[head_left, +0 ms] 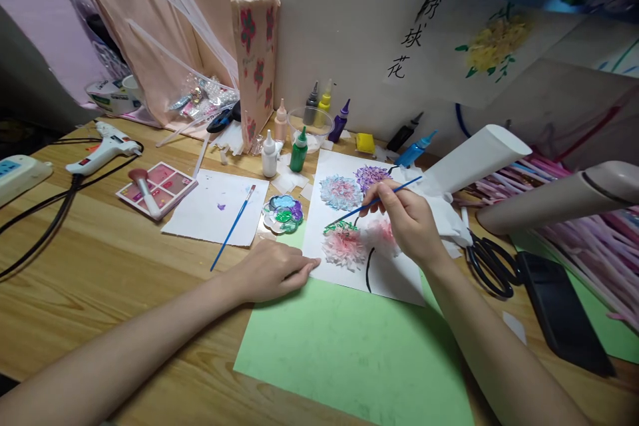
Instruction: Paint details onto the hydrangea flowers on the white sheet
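Observation:
My right hand [407, 216] pinches a thin blue paintbrush [372, 200], its tip at the green paint along the top of a pink-and-white paper flower [343, 249]. That flower sits on a white sheet [314, 213], together with a light blue one [341, 192], a purple one [373, 177] and another pink one [383, 234] partly behind my hand. Black curved stems are drawn on the sheet. My left hand [272, 271] lies at the sheet's lower left edge, a finger stretched onto the corner and nothing held. Just above it is a flower-shaped palette [283, 214] with green, purple and blue paint.
A second brush [233, 226] lies across a white paper [210, 210] at left, near a makeup palette [157, 190] and glue gun [107, 148]. Paint bottles [298, 150] stand behind. Scissors [494, 263], a phone [562, 313] and a lamp-like white object [479, 156] are right.

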